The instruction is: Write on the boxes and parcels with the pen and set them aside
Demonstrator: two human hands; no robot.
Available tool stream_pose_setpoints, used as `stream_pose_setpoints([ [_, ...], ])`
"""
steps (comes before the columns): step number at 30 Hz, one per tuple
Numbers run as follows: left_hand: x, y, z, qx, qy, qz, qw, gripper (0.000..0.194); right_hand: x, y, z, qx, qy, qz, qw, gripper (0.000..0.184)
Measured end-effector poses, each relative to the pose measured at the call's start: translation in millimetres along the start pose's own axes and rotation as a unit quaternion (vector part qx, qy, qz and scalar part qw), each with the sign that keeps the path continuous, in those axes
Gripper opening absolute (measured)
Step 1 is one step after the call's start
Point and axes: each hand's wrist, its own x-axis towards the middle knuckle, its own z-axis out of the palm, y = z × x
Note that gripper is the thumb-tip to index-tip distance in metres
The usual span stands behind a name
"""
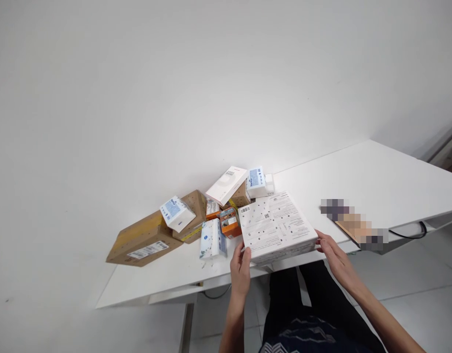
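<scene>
Large white printed box (277, 225) is at centre-right of the frame, at the front edge of the worktop (380, 171); both hands are on it, left hand (240, 267) gripping the near left corner with thumb on top, right hand (332, 252) pinching the right corner. Cannot tell whether its base is lifted or resting. Progress, as judged: handling of this box is under way and unfinished, since neither hand has let go; the other packages already sit grouped at frame centre and centre-left, untouched. Count: large white printed box, 1; brown cartons (143, 239), 3; blue-and-white packs (213, 238), 3; orange boxes (230, 223), 2, one partly hidden; flat white box (226, 184), 1, lying on a carton; small white box (270, 184), 1, mostly hidden. Right of frame: one pixelated item (349, 223), identity unreadable.
</scene>
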Motion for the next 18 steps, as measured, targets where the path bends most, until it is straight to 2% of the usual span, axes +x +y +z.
stream_pose_setpoints([
  [11, -6.3, 1.2, -0.2, -0.005, -0.009, 0.019, 1.000, 0.048, -3.2, 8.5, 0.8, 0.018, -0.009, -0.008, 1.000, 0.046],
  [18, -8.8, 3.5, -1.9, -0.004, -0.017, 0.038, 0.999, 0.045, -4.2, 3.0, 2.4, 0.033, 0.002, -0.006, 0.999, 0.046],
])
